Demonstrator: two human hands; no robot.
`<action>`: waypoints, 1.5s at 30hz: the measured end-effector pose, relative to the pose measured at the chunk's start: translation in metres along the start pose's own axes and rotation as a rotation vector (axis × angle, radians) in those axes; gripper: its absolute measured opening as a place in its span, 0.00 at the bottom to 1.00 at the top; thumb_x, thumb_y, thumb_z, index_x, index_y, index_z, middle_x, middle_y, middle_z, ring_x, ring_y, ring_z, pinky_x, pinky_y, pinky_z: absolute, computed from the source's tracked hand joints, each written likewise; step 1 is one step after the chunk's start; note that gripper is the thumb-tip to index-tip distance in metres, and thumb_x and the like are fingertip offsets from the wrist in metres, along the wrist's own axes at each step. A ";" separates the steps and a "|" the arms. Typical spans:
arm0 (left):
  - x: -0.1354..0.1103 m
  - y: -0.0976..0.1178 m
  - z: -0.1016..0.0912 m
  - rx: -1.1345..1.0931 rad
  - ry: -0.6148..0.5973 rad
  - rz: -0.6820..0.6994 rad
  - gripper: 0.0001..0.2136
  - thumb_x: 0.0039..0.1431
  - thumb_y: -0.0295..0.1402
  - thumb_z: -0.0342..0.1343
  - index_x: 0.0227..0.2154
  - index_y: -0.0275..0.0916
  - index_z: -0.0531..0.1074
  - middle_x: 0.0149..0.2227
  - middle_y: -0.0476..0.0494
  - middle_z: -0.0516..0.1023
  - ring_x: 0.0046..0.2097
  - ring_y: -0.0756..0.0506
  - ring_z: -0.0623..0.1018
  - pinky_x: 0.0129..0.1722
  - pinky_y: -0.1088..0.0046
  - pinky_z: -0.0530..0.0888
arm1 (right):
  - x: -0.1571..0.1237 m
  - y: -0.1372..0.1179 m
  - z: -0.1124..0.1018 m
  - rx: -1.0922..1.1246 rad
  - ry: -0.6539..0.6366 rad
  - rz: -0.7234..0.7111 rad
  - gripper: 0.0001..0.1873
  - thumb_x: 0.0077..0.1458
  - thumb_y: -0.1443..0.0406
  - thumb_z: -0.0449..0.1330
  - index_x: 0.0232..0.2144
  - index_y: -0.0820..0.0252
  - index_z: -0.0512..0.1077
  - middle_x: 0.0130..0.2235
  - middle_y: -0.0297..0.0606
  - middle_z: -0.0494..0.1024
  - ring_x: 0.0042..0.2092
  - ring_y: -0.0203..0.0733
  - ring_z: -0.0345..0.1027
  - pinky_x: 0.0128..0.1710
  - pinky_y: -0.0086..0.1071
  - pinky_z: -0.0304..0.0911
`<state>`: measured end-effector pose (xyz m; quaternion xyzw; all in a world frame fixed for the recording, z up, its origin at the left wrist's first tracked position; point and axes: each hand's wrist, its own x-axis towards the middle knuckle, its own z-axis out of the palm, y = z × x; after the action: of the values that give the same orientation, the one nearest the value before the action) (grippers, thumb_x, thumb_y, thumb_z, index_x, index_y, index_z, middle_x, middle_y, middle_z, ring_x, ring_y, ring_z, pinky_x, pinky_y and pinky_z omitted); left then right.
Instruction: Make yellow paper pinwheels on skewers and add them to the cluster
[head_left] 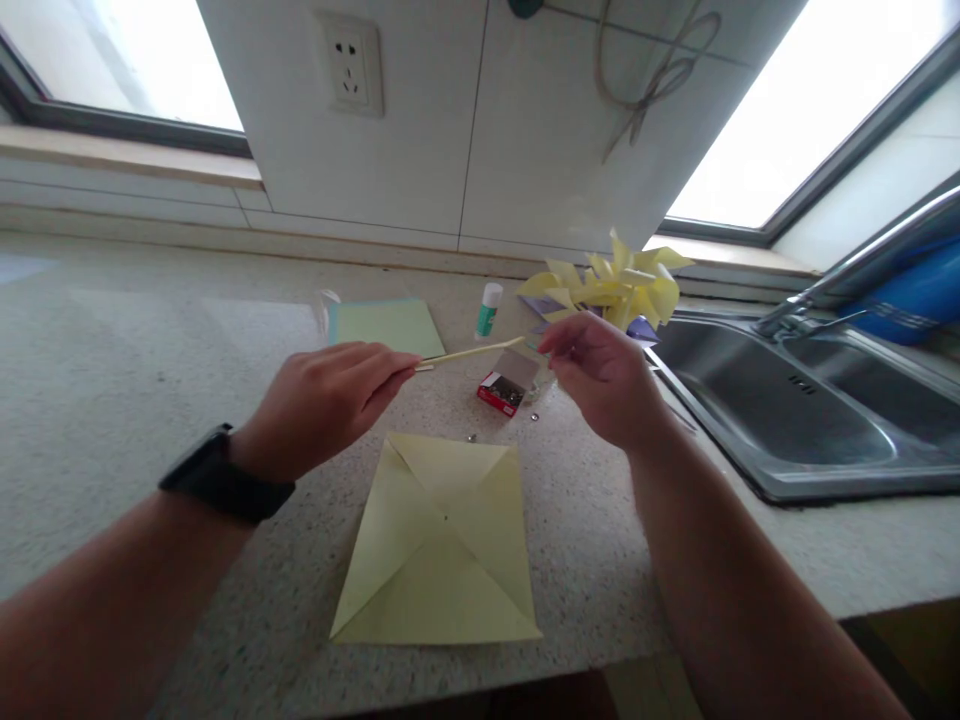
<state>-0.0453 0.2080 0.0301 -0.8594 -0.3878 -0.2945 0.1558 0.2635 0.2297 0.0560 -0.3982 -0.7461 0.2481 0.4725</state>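
My left hand (330, 400), a black watch on its wrist, pinches one end of a thin pale stick (472, 352) held level above the counter. My right hand (600, 375) is closed in a pinch at the stick's other end; whether something small sits between its fingers I cannot make out. Below both hands a pale yellow paper square (439, 545) with diagonal creases lies flat on the speckled counter (112, 400). A small open red box (506, 385) of metal pins stands just beyond the paper, with a few loose pins beside it.
Finished yellow paper pinwheels (615, 285) are piled by the steel sink (817, 420) at right. A glue stick (488, 308) stands near the wall, and a stack of pale green paper (382, 325) lies to its left. The counter's front edge runs below the paper.
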 end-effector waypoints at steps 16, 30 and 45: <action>-0.001 -0.008 0.000 -0.009 -0.031 -0.081 0.11 0.72 0.36 0.50 0.46 0.38 0.76 0.41 0.43 0.84 0.39 0.45 0.82 0.37 0.69 0.75 | -0.001 0.000 0.005 -0.057 0.015 0.035 0.06 0.51 0.71 0.58 0.32 0.56 0.72 0.29 0.30 0.72 0.28 0.34 0.60 0.27 0.33 0.54; 0.001 -0.002 -0.001 -0.080 -0.015 -0.033 0.10 0.72 0.35 0.51 0.46 0.37 0.75 0.41 0.42 0.84 0.37 0.45 0.83 0.37 0.69 0.76 | -0.003 0.000 0.010 -0.081 -0.054 0.050 0.05 0.53 0.70 0.58 0.32 0.57 0.72 0.28 0.30 0.71 0.28 0.34 0.59 0.26 0.31 0.53; -0.001 0.001 0.002 -0.199 -0.089 0.077 0.13 0.73 0.36 0.49 0.51 0.35 0.74 0.41 0.40 0.84 0.38 0.43 0.84 0.37 0.68 0.77 | -0.006 0.002 0.019 0.108 -0.043 0.015 0.08 0.60 0.64 0.61 0.42 0.58 0.72 0.33 0.32 0.73 0.31 0.33 0.64 0.29 0.32 0.61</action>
<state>-0.0443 0.2072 0.0279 -0.8972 -0.3297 -0.2869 0.0635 0.2481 0.2265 0.0429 -0.3724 -0.7386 0.3003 0.4751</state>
